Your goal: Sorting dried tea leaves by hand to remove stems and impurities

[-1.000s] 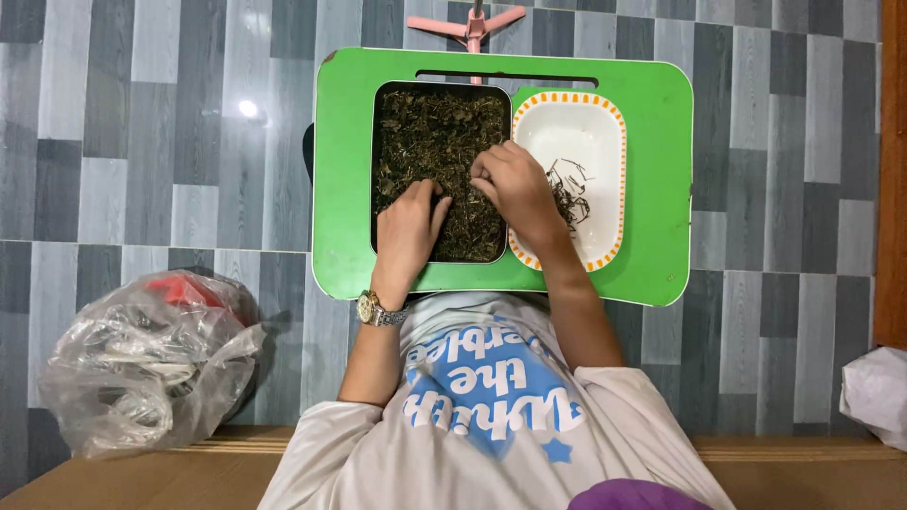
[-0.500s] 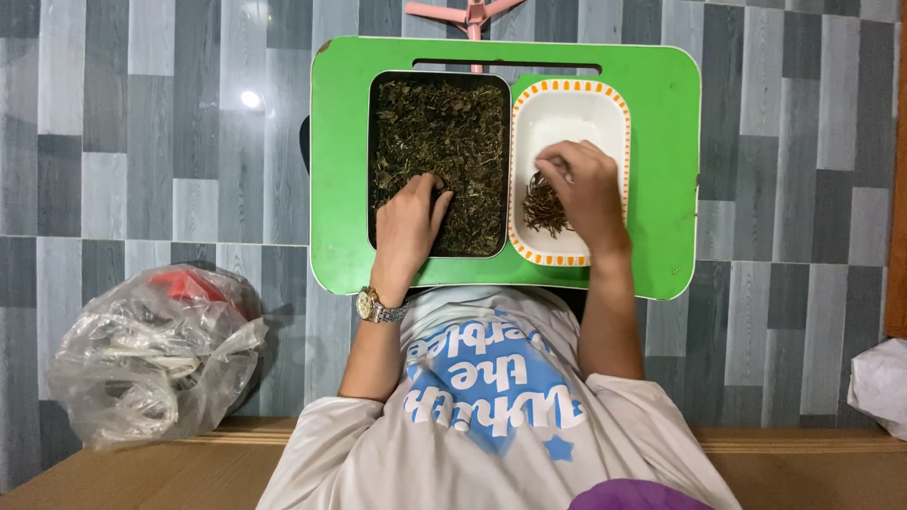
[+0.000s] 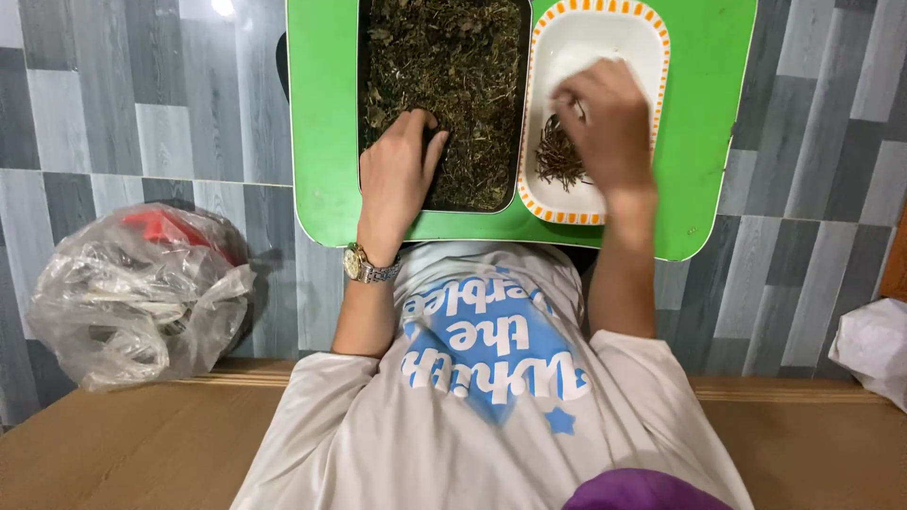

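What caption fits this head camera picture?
Left hand in black tray of dried leaves, right hand over stems in white dish.

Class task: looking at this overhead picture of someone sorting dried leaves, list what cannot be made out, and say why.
- Head view: far end of the dark tray, cut off by the top edge.
- Right hand: blurred; whether its fingers hold anything is unclear.
- Clear plastic bag: contents obscured by crumpled film.
- White bag: cut off at right.

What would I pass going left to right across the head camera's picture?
Clear plastic bag → left hand on the dark tray of dried leaves → right hand over the white orange-rimmed dish → white bag.
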